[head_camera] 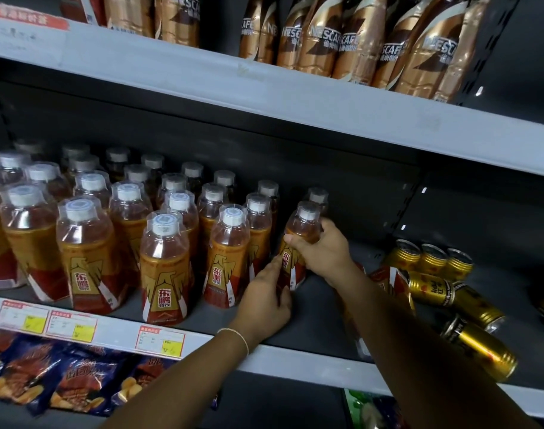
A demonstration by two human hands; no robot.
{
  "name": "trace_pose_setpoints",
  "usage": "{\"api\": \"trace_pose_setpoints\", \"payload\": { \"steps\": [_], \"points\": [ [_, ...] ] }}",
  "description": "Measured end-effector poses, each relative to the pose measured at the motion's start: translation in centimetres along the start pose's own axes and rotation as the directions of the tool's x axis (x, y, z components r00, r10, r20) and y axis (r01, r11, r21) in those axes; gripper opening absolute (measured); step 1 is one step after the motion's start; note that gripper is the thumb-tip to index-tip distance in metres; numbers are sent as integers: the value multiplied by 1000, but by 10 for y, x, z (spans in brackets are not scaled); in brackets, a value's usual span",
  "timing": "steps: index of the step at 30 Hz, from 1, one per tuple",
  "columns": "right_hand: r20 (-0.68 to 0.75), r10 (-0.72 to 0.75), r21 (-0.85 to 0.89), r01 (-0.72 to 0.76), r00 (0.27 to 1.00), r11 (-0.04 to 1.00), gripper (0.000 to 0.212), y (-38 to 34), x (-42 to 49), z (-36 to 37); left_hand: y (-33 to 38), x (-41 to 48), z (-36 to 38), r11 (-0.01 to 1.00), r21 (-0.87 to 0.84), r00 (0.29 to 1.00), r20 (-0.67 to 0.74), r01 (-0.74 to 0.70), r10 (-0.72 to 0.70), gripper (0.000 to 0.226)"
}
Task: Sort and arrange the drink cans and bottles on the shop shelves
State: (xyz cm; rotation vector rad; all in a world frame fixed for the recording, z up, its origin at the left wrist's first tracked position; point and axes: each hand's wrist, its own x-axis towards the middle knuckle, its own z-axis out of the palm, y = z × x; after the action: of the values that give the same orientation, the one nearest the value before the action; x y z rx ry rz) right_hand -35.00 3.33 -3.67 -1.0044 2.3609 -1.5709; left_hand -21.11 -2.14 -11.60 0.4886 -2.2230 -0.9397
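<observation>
Several orange-labelled drink bottles [163, 270] with clear caps stand in rows on the middle shelf [295, 363]. At the right end of the rows, one such bottle [303, 226] stands upright on the shelf. My right hand [323, 252] grips it around the shoulder. My left hand [266, 295] touches its lower label with straight fingers. Right of it, gold cans [431, 258] stand at the back, and more gold cans [478, 348] lie on their sides near the shelf's front. A red-labelled bottle or can [385, 280] shows partly behind my right forearm.
The shelf above holds brown Nescafe bottles [351, 38]. Snack bags [78, 379] fill the shelf below. Price tags [160, 340] line the middle shelf's front edge. Bare dark shelf floor [314, 317] lies between the bottle rows and the cans.
</observation>
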Motion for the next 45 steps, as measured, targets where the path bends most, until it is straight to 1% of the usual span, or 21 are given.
{"api": "trace_pose_setpoints", "payload": {
  "steps": [3,6,9,12,14,17,18,19,21,22,25,28,29,30,32,33,35,36,40,42,45],
  "points": [
    [14,12,-5,-12,1000,1000,44,-1,2,2,1,-2,-3,999,-34,999,33,-1,2,70],
    [22,-2,-24,3,1000,1000,41,-2,3,2,2,-4,-4,1000,-17,998,58,-3,4,73],
    [38,-12,-33,13,999,999,41,-2,3,1,4,-4,-4,999,37,997,70,12,-14,73],
    [40,-47,-58,49,998,997,46,-1,0,0,6,-4,-3,996,94,997,72,13,-20,73],
    [65,-37,-76,42,997,996,46,-1,-1,-2,8,-5,-3,990,138,998,68,10,-19,71],
    [165,7,-98,9,986,995,32,4,0,-15,12,-8,-3,967,254,999,51,-32,19,67],
    [186,9,-101,10,982,995,31,6,0,-22,12,-9,-3,955,292,998,46,-57,45,65],
    [197,11,-103,10,980,995,37,10,-1,-30,13,-10,-2,942,326,996,48,-82,70,63],
    [188,29,-125,-6,982,992,58,18,-2,-52,16,-11,-1,910,391,990,83,-134,110,61],
    [175,34,-137,-10,984,991,63,23,-3,-64,18,-10,1,889,426,985,116,-168,131,61],
    [145,43,-113,-27,988,993,57,38,-2,-99,35,-7,14,803,501,942,251,-322,222,58],
    [131,57,-95,-45,990,994,50,52,-4,-126,63,-2,40,700,481,845,379,-528,376,57],
    [131,59,-78,-49,990,996,48,57,-6,-134,71,1,50,663,481,813,431,-574,392,61],
    [132,62,-67,-54,989,996,45,62,-7,-141,78,4,57,627,493,788,485,-604,379,66],
    [129,70,-57,-63,989,996,40,71,-10,-155,86,12,68,553,543,757,583,-632,294,81],
    [130,71,-49,-65,989,997,37,76,-11,-160,88,14,70,511,568,744,618,-645,252,84],
    [134,68,-23,-66,989,998,34,85,-15,-169,91,15,73,444,593,722,659,-671,211,81],
    [136,64,-10,-64,989,998,33,90,-17,-173,91,14,74,431,599,720,664,-675,203,78],
    [152,33,27,-38,988,999,25,108,-23,-183,92,6,76,442,636,752,641,-632,153,77],
    [156,12,32,-17,988,999,20,112,-24,-186,94,4,74,467,636,765,626,-614,153,79],
    [159,-15,33,9,987,999,18,112,-26,-187,99,2,71,527,610,778,603,-592,175,80]
  ]
}}
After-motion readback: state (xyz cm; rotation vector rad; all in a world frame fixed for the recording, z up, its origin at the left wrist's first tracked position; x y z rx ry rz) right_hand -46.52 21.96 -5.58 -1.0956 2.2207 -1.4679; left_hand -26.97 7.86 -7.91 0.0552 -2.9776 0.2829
